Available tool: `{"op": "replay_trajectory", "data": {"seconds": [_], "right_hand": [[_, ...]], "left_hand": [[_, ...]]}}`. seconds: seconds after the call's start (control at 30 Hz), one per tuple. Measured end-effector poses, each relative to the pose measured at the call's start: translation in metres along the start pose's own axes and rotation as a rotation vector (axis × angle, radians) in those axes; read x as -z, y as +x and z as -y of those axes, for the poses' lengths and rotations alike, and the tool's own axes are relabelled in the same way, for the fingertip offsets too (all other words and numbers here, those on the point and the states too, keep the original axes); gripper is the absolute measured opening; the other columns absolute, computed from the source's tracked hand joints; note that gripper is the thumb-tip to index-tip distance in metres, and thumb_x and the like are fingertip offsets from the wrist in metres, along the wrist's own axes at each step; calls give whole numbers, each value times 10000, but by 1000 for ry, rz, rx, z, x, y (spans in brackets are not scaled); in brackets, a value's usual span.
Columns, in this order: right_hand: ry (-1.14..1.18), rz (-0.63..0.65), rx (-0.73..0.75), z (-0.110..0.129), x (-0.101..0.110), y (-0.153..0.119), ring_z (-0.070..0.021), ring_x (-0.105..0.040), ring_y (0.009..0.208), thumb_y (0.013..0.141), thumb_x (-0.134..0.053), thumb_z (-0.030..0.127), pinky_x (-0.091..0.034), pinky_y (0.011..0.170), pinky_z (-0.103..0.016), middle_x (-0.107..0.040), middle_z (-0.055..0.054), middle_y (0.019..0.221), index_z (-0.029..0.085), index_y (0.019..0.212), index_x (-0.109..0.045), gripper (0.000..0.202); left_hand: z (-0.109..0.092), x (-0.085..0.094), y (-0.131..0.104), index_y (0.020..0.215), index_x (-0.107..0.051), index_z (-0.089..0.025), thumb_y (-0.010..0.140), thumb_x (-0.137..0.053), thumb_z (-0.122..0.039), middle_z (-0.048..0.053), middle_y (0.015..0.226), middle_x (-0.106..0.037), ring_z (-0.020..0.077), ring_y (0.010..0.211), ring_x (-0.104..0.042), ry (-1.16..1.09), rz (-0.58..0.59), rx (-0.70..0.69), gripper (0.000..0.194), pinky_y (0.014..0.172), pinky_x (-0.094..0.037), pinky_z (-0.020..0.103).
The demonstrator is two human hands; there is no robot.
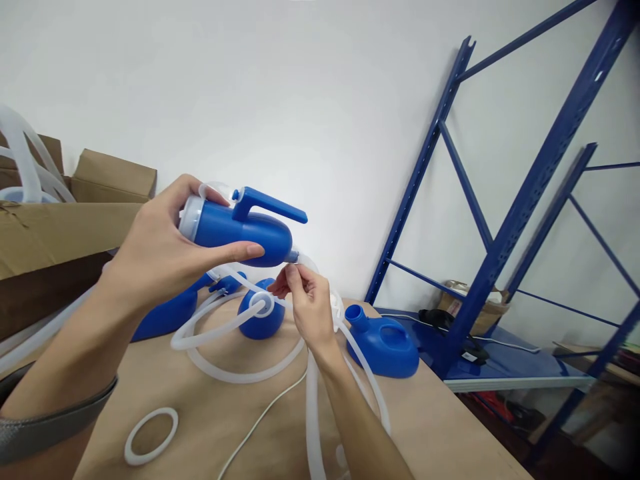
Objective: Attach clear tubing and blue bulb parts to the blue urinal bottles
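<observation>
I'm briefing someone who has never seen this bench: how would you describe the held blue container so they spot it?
Left of the blue rack, find the brown table, then the left hand above it. That hand grips a blue container on its side, with a whitish end and a bar-like handle. Unlike the other blue containers, it is held in the air.

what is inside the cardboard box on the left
Looped whitish tubing rises from the cardboard box, above a pale rounded piece. The box's near side covers whatever lies deeper, so that cannot be seen.
</observation>
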State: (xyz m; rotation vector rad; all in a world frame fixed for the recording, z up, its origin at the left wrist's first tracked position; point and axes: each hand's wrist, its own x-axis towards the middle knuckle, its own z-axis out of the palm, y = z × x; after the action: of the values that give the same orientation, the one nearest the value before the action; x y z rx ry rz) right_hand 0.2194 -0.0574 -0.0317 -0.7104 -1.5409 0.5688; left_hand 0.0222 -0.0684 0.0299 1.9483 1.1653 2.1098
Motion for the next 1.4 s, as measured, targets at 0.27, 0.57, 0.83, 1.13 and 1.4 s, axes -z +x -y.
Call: {"op": "replay_trajectory", "data": {"seconds": [0.27, 0.57, 0.83, 1.13, 1.4], "right_hand": [[510, 160, -126, -9, 0, 5, -216, -717, 854, 927, -593, 608, -538, 696, -309, -758, -94, 967, 196, 994, -722, 437], [531, 66, -52, -18, -7, 5, -177, -669, 740, 888, -657, 605, -488, 592, -267, -686, -40, 807, 201, 810, -692, 413], [506, 18, -96, -19, -10, 6, -186, -682, 794, 799, -770, 602, -566, 842, -351, -716, -48, 825, 204, 804, -711, 403], [359, -48, -74, -15, -12, 0, -170, -665, 694, 862, -731, 484, -545, 757, -312, -685, -25, 711, 188, 743, -725, 319], [98, -63, -54, 5, -10, -7, -194, -685, 696, 906, -658, 397, -537, 740, -319, -701, -31, 678, 186, 694, -726, 307]], "left_hand": [[9, -1, 3, 953, -656, -196, 434, -944, -389, -33, 751, -575, 74, 507, -514, -225, -45, 100, 624, 377, -431, 158], [6, 1, 3, 991, -651, -207, 436, -940, -371, -57, 616, -552, 99, 436, -535, -261, -4, 154, 646, 329, -433, 170], [6, -1, 4, 936, -637, -206, 422, -940, -410, -62, 672, -543, 63, 458, -470, -180, 3, 92, 630, 341, -399, 153], [10, 5, 5, 1012, -633, -215, 409, -950, -510, -56, 567, -580, 177, 359, -579, -53, 85, 229, 742, 288, -436, 240], [10, 7, 6, 1013, -619, -209, 422, -950, -491, -59, 548, -566, 171, 339, -561, -72, 132, 236, 734, 278, -464, 268]]}}
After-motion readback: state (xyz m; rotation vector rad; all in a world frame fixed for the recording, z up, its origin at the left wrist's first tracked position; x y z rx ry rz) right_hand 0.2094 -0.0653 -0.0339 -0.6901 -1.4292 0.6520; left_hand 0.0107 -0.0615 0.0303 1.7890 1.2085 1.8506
